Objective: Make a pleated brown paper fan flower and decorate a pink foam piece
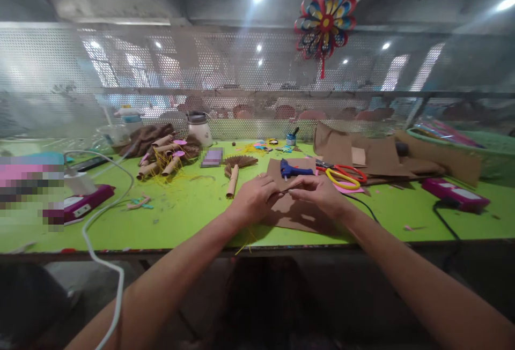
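My left hand (255, 200) and my right hand (317, 194) meet above a brown paper sheet (287, 218) near the table's front edge. Their fingertips pinch a thin brown piece (284, 191) between them; the fingers hide most of it. Below my left wrist, yellow strands (246, 244) hang at the table edge. Just beyond my hands lies a blue glue gun (296, 170) on the sheet. To its right are scissors with yellow handles (343, 178) and a red-handled pair (354, 172). Left of my left hand, a brown paper roll (232, 181) touches a pleated brown paper fan (242, 162).
Several paper rolls with yellow strands (171, 165) are piled at left. Cardboard sheets (374, 154) lie at right, near a green basket (462, 146). Purple power strips (86, 205) sit on both sides; a white cable (90, 248) drapes over the front edge. Behind stands a perforated screen (241, 71).
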`<state>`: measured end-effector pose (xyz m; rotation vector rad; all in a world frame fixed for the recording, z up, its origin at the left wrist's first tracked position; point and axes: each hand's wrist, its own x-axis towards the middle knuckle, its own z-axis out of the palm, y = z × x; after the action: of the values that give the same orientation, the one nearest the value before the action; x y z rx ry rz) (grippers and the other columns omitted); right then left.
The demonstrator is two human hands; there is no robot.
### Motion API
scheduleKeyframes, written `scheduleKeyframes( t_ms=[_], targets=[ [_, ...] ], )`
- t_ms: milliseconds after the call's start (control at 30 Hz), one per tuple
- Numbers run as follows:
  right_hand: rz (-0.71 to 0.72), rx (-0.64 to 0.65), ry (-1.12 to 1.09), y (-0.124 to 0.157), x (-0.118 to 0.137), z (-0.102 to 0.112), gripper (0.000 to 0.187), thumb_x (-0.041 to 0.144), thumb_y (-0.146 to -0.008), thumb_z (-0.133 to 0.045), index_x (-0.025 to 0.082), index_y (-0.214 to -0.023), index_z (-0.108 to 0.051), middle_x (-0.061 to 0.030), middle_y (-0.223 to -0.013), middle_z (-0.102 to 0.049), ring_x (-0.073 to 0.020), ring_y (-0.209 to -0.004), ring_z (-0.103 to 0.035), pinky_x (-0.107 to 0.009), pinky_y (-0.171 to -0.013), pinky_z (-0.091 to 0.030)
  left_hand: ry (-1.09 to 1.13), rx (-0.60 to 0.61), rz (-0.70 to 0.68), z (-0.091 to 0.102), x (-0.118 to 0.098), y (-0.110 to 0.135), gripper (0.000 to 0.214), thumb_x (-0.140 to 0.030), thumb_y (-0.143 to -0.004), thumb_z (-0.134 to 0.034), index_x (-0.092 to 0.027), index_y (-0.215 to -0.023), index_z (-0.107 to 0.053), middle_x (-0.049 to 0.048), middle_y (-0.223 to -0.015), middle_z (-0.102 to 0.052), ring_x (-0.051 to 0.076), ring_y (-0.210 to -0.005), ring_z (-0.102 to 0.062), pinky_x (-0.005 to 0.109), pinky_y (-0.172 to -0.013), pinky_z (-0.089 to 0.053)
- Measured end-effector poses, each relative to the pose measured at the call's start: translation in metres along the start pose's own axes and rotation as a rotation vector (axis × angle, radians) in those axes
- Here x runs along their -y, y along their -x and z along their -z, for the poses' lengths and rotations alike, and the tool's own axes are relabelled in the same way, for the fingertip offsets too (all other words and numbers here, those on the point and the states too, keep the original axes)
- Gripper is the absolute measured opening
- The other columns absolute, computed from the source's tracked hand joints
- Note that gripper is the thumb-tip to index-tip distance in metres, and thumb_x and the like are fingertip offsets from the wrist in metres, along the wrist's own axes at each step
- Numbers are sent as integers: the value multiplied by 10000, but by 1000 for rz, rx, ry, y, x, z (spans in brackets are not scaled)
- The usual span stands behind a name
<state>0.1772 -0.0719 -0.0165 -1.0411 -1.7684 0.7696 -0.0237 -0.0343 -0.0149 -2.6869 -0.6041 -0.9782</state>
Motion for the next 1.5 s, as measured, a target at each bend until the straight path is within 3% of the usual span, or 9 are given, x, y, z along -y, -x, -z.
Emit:
scheduleKeyframes(
  t_ms=[400,633,900,1500],
  targets=[
    [57,37,-52,4,1,-1,252,357,-708,-689,161,-867,-680,-54,-844,-678,-174,-783,-610,-311,-719,-487,-102,-39,-77,7,-5,-3,249,-235,-895,-434,-140,-711,-573,31,-676,-530,141,-699,-470,275,-668,-409],
    [19,47,-159,5,-3,0,402,323,-699,-705,177,-1061,-612,-82,-1027,-647,-195,-889,-611,-336,-782,-499,-110,-46,-73,6,-3,1,217,-254,-899,-437,-141,-815,-602,44,-730,-546,152,-740,-481,290,-692,-415],
    [-17,-73,-82,3,0,6,349,435,-832,-526,137,-963,-652,-26,-656,-615,-129,-601,-551,-279,-620,-470,-88,-19,-93,5,-2,0,181,-224,-888,-451,-147,-811,-596,47,-762,-570,151,-771,-501,290,-703,-424],
    [-97,-84,-317,2,-8,3,319,428,-733,-648,155,-897,-654,-13,-699,-613,-117,-591,-553,-286,-616,-462,-126,42,-90,6,-3,2,197,-260,-885,-462,-152,-790,-596,47,-746,-550,153,-743,-485,305,-699,-431]
  ],
)
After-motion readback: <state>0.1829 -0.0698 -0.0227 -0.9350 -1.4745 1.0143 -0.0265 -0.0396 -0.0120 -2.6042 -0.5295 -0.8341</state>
